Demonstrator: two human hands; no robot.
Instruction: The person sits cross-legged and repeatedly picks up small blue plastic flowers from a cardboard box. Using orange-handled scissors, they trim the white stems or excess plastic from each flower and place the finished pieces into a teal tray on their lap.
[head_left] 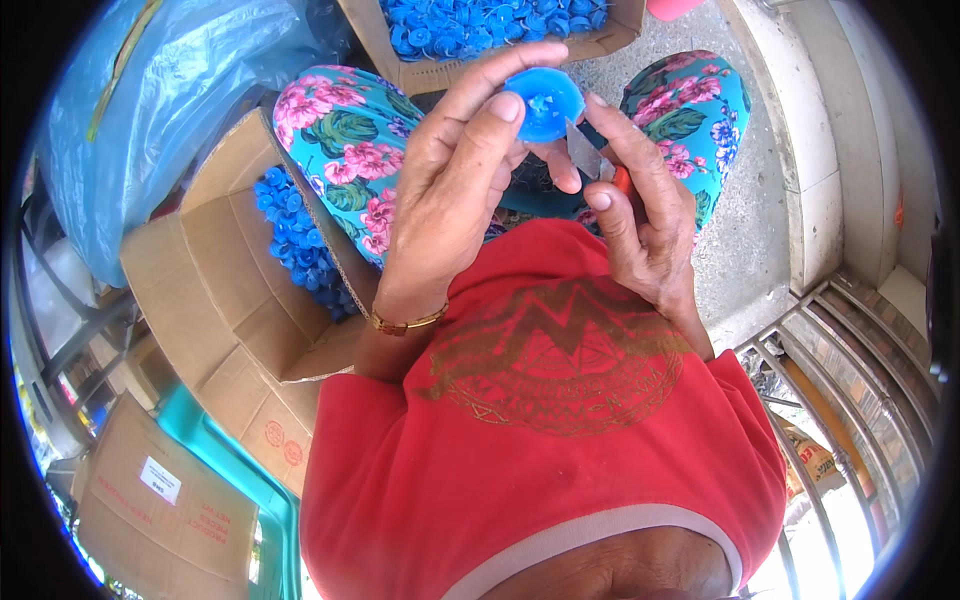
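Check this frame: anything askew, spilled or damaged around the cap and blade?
Nothing stands out. Left hand holds a blue cap open side up; right hand sets a small blade at its rim. Loose blue caps sit inside the cardboard box at left and the box ahead; none spilled.

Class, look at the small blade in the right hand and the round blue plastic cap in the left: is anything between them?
Nothing visible. The left hand pinches the round blue plastic cap, open side showing, and the small grey blade in the right hand points at its lower rim, seemingly touching it.
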